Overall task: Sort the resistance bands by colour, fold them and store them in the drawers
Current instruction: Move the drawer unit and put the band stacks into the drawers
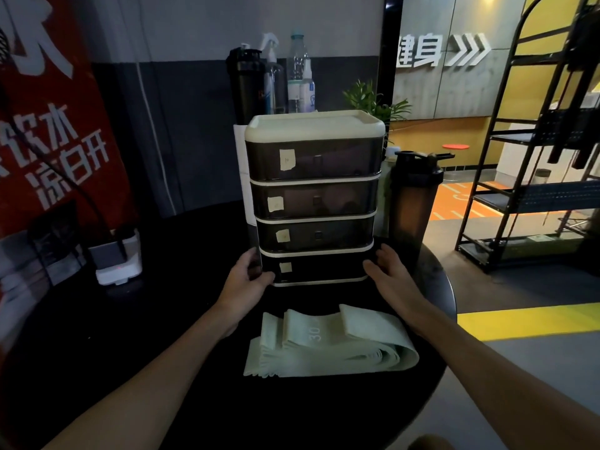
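Clasping the bottom drawer [315, 267] at its two front corners, the person is probably getting ready to pull it out or to steady the drawer unit [311, 190], which is standing upright toward the far edge of the desk [449, 287]. All four drawers are sitting closed. The left hand [248, 277] is wrapping the left corner, thumb lying across the front and fingers reaching round the side. The right hand [389, 274] is mirroring it on the right corner, its fingers less bent, so its grip is looking lighter. Neither hand is holding a band. The pale green resistance bands [324, 345] are lying folded in a flat stack between the unit and the near edge, between the forearms, seemingly waiting to go in. A dark shaker bottle [415, 196] is standing just beside the unit's right side.
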